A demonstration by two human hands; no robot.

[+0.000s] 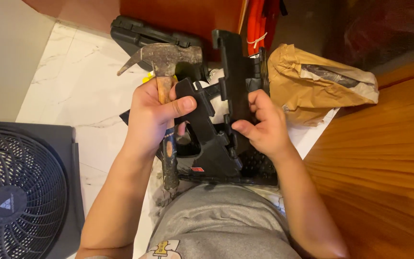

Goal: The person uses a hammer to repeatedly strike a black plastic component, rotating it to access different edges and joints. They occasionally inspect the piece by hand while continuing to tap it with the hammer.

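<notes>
Black plastic is what's being wrestled with here: a black plastic assembly [219, 139] of interlocking parts is held up over the lap, dead centre of the view, with its tall upright piece [233, 72] pointing to 12 o'clock. The right hand [262, 127] is clenched on that upright from the 3 o'clock side, thumb hooked in low. The left hand [156, 120] is doing double duty at 9 o'clock: it's wrapped around the wooden handle of a rusty claw hammer [165, 57] and the thumb is pressed onto the angled plastic arm beside it at the same time. The hammer head sits up at 11 o'clock, claw pointing left.

For the fitting to go well, the parts probably want to be lined up square before any force is used, and it looks like the hammer is getting in the way of a proper grip. Plastic tabs like these are likely to snap if twisted, so steady pressure close to the joint should be favoured. Whether the pieces are clicked together yet can't be told from this angle.

Around it: a black tool case [142, 36] at 11 o'clock on the marble floor [77, 91], a brown paper bag [312, 81] at 2 o'clock, a dark fan [20, 192] at 8 o'clock, and wooden flooring [384, 158] at 4 o'clock.
</notes>
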